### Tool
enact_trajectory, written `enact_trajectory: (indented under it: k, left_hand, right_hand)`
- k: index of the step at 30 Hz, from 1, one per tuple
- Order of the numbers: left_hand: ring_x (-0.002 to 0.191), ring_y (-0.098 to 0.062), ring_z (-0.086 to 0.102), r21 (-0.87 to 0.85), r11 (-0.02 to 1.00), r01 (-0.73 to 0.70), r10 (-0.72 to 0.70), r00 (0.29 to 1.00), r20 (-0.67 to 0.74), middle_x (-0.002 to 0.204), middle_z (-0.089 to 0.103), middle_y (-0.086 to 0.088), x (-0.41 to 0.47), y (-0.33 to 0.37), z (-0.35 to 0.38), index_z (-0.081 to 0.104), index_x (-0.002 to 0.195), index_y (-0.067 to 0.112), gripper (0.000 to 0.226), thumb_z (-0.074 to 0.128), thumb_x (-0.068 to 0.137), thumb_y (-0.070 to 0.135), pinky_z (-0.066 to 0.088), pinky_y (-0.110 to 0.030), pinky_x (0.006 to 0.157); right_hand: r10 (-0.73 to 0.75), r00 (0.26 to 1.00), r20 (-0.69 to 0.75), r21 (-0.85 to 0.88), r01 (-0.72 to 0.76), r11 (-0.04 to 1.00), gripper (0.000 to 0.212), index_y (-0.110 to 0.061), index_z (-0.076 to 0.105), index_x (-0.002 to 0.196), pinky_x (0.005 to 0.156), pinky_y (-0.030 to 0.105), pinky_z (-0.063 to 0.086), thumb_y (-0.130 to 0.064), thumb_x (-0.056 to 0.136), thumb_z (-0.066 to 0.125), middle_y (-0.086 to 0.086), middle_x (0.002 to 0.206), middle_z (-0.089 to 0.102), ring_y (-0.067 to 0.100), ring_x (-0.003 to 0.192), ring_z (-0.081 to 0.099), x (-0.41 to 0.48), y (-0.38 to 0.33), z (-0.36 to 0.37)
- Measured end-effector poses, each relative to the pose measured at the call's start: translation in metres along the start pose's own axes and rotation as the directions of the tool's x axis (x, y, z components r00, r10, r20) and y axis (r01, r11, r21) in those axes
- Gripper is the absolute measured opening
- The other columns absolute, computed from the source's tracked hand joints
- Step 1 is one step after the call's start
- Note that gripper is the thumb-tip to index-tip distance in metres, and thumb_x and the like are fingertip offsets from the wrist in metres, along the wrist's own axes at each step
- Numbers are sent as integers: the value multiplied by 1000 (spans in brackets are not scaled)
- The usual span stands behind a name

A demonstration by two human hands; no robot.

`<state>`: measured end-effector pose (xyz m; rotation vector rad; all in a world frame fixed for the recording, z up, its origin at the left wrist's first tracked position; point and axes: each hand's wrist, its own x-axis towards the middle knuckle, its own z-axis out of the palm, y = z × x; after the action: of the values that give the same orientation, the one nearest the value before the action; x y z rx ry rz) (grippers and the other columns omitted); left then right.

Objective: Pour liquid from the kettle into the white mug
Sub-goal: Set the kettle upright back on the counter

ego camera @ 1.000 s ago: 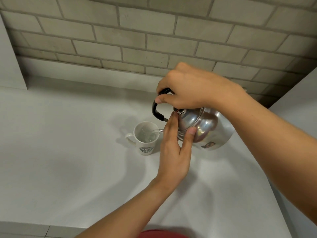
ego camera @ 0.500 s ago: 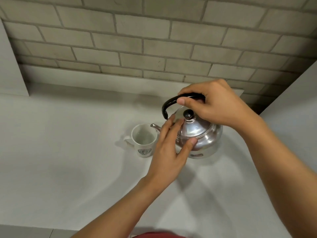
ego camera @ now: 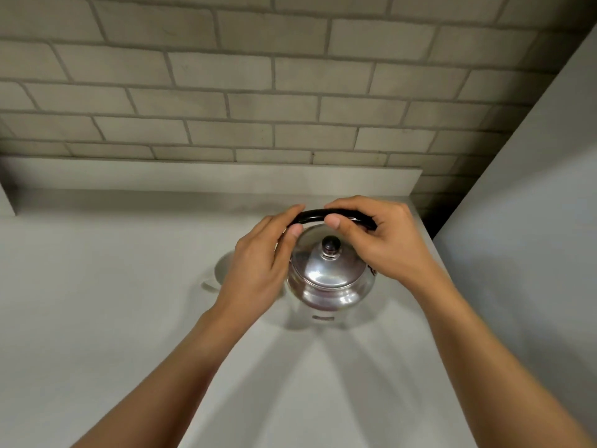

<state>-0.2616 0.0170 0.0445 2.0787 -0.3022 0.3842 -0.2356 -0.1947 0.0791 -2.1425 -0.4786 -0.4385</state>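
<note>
Pale grey brick backs a white countertop (ego camera: pixel 97 318) with a low upstand, and a plain grey panel closes off the right side. Tilted and pouring a second ago, the steel kettle (ego camera: pixel 329 279) now stands upright on the counter, its black handle (ego camera: pixel 310 217) pinched by the right hand (ego camera: pixel 384 244) and touched at its near end by the left hand (ego camera: pixel 258 270), which hides most of the white mug (ego camera: pixel 221 270) just beside the kettle. A small label low on the kettle is too blurred to read.

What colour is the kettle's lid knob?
Black, on the shiny silver kettle; the knob shows clearly in the head view.
</note>
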Motion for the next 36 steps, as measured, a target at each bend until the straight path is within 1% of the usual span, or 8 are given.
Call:
enact_trajectory:
  k: [6, 12, 13, 15, 17, 22, 28, 36]
  left_hand:
    - [102, -12, 66, 60, 998, -31, 28, 998, 55, 118, 72, 2, 18, 4, 2, 66, 141, 21, 33, 53, 110, 25, 51, -24, 94]
    - [98, 13, 58, 118, 986, -118, 115, 993, 33, 115, 70, 6, 61, -14, 6, 65, 139, 24, 32, 48, 112, 28, 38, -4, 89]
    - [98, 12, 59, 111, 987, -116, 114, 993, 25, 116, 70, 6, 70, -19, 7, 65, 140, 23, 33, 49, 112, 28, 40, -5, 92]
    - [100, 1, 61, 77, 992, -97, 96, 995, 27, 111, 68, 14, 88, -31, 10, 64, 141, 23, 33, 49, 112, 28, 55, -26, 98]
    - [96, -7, 62, 81, 990, -113, 111, 993, 31, 100, 62, 21, 105, -42, 11, 64, 140, 24, 32, 50, 112, 28, 62, -42, 90]
    - [90, -29, 68, 125, 985, -116, 113, 993, 37, 99, 64, 1, 145, -73, 21, 67, 136, 17, 30, 51, 111, 19, 61, -47, 83]
    - [93, -29, 69, 102, 995, -11, 3, 997, 81, 102, 66, -2, 185, -118, 43, 65, 133, 20, 28, 48, 112, 20, 61, -51, 83]
    - [101, -22, 70, 31, 998, 55, -58, 992, 110, 106, 63, 21, 204, -155, 52, 62, 132, 37, 26, 48, 112, 27, 63, -50, 89]
  right_hand:
    - [40, 999, -4, 67, -39, 997, 24, -23, 82, 111, 83, 26, 58, -37, 94, 73, -17, 101, 80, 3, 94, 75, 4, 17, 2]
    - [16, 999, 45, 12, -17, 1000, 37, -27, 75, 126, 86, 14, 49, -48, 101, 58, -17, 106, 75, -2, 102, 68, 39, 41, 1]
    - [20, 998, 55, -17, -19, 1000, 41, -27, 71, 133, 88, 9, 45, -48, 104, 53, -18, 108, 69, -4, 104, 64, 46, 49, 2]
    - [47, 995, 86, -74, -40, 996, 47, -27, 59, 147, 96, 6, 37, -48, 108, 43, -14, 119, 60, -4, 114, 56, 57, 66, 6]
    - [67, 992, 110, -139, -52, 989, 48, -27, 49, 154, 106, 17, 35, -46, 111, 37, -6, 132, 56, 10, 126, 51, 67, 85, 12]
    - [150, 976, 157, -196, -118, 973, 44, -29, 43, 148, 93, 29, 43, -48, 111, 31, 0, 134, 63, 20, 120, 59, 96, 123, 31]
    - [291, 933, 210, -188, -253, 949, 34, -40, 39, 140, 71, 34, 45, -49, 109, 29, -14, 92, 64, 20, 85, 65, 133, 165, 59]
    - [298, 915, 272, -106, -280, 954, 34, -31, 46, 141, 76, 27, 47, -42, 112, 34, -6, 104, 67, 6, 93, 63, 155, 194, 79]
